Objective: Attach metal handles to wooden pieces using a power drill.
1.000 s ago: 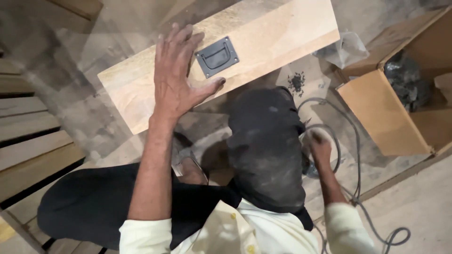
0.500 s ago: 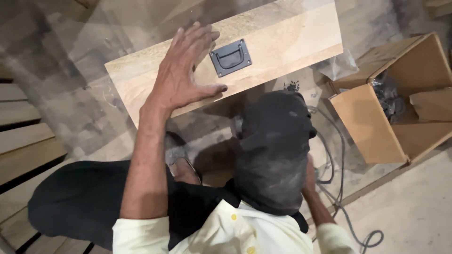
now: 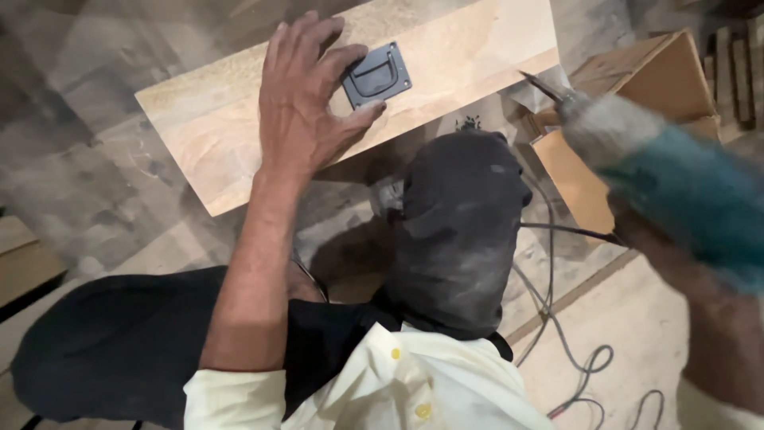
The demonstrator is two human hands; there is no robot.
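Observation:
My left hand (image 3: 306,103) lies flat, fingers spread, on a pale wooden plank (image 3: 239,111), touching the left edge of a dark metal recessed handle plate (image 3: 377,75) set on the plank. My right hand (image 3: 645,235) grips a teal electric drill (image 3: 660,171), raised at the right with its bit pointing up-left toward the plank; the drill is blurred and hides most of that hand. My knees in dusty black trousers (image 3: 458,231) sit below the plank.
An open cardboard box (image 3: 637,87) stands at the right, behind the drill. A black power cord (image 3: 557,318) trails over the floor at lower right. Wooden slats (image 3: 24,263) lie at the left edge.
My right hand has risen from beside my knee, bringing the drill up into view at the right. My left hand stays on the plank by the handle plate.

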